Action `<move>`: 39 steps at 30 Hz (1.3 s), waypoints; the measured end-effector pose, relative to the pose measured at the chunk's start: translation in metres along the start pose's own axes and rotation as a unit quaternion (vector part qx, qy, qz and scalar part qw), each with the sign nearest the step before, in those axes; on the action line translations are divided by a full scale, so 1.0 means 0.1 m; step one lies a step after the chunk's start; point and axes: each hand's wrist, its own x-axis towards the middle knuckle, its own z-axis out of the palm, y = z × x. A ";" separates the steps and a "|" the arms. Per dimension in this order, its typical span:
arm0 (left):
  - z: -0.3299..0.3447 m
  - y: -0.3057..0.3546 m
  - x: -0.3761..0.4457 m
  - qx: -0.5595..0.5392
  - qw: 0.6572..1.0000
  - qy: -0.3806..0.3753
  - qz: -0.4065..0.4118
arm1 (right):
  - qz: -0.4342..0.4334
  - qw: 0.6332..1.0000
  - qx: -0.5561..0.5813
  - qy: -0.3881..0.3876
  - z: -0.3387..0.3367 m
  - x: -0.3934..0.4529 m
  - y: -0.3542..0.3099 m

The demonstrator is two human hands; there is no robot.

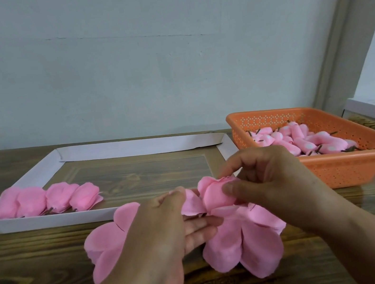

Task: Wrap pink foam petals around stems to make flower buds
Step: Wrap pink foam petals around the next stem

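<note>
Hands meet over pink foam petals (226, 242) on the wooden table (38, 255): right hand (271, 184) pinches a half-wrapped bud (216, 195), left hand (170, 222) grips the petals beneath, just before the white tray (45, 220).

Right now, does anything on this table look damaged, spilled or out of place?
Only the white cardboard tray: its far right corner is torn open and the wall flap splays outward. The finished buds lie inside it in a row, and nothing has spilled from the orange basket.
</note>
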 end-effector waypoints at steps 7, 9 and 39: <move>-0.01 0.00 0.01 0.033 0.999 -0.013 0.009 | -0.067 0.996 0.022 -0.058 -0.04 -0.04 -0.07; -0.01 -0.02 0.00 0.058 0.998 -0.028 0.023 | -0.069 0.995 0.005 -0.066 -0.05 -0.03 -0.06; -0.01 -0.13 0.02 0.200 0.970 -0.030 0.132 | -0.060 0.978 -0.200 -0.019 0.11 -0.03 -0.17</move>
